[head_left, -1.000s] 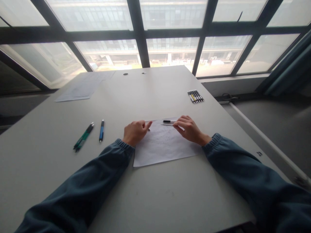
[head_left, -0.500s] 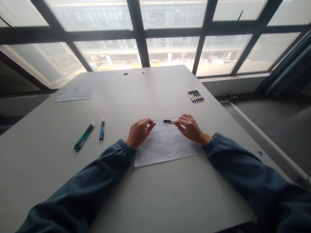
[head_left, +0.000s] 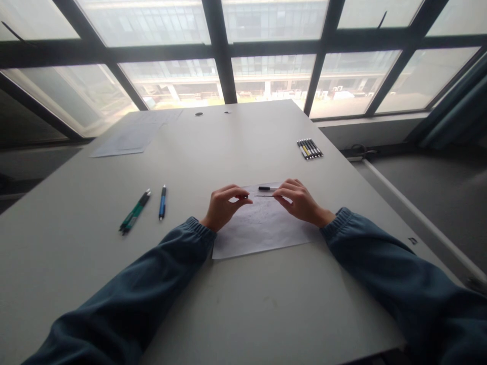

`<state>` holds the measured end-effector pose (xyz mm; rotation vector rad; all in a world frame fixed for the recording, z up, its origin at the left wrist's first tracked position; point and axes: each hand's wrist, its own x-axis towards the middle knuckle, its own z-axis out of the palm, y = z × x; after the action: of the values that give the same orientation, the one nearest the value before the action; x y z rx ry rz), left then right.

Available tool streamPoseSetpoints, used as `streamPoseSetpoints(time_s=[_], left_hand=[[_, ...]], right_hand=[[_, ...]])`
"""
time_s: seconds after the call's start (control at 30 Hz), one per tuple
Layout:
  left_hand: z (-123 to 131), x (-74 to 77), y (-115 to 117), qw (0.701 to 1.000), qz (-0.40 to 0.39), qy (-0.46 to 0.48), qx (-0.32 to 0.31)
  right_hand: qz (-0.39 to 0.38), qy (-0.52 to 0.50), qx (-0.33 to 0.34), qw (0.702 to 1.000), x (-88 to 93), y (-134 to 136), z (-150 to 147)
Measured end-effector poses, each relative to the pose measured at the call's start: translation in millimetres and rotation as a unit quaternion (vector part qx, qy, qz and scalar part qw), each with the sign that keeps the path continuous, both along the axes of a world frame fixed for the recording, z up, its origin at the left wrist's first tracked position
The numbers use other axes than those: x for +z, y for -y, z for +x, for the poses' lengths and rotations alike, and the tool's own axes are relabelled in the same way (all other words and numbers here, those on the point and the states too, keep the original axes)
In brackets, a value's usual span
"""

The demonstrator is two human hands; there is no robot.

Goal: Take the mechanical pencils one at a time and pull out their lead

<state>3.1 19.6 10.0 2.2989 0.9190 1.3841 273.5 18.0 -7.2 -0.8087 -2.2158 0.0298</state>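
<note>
My left hand [head_left: 225,204] is closed in a pinch on a small dark piece [head_left: 245,196], mostly hidden by the fingertips. My right hand [head_left: 300,202] pinches a thin pen refill [head_left: 262,195], which points left toward my left hand. A small gap separates the refill's end from the left fingertips. Just beyond the refill, a pen barrel [head_left: 265,188] with a black end lies near the paper's far edge, its right end hidden behind my right fingers. Both hands are over a white sheet of paper [head_left: 262,235] with faint marks.
To the left lie green pens [head_left: 135,212] and a blue pen [head_left: 163,203]. A row of several black pens [head_left: 309,149], one with a yellow part, sits at the right edge of the white table [head_left: 236,152]. Papers [head_left: 127,134] lie far left.
My left hand has moved slightly right, and a dark piece now shows in its pinch. The refill in my right hand now shows apart from the barrel, nearer to me.
</note>
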Motion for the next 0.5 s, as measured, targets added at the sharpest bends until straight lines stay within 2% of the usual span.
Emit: streamPoseSetpoints(time_s=[0.27,0.5], left_hand=[[3.5,-1.3,2.6,1.000,0.007,-0.018,-0.024],[2.8,-4.7,1.0,0.998,0.015,-0.037,-0.044]], right_hand=[[0.014,0.011,0.037,0.999,5.0,2.8,-2.5],[0.019,0.020,0.039,0.999,7.8,5.1,-4.3]])
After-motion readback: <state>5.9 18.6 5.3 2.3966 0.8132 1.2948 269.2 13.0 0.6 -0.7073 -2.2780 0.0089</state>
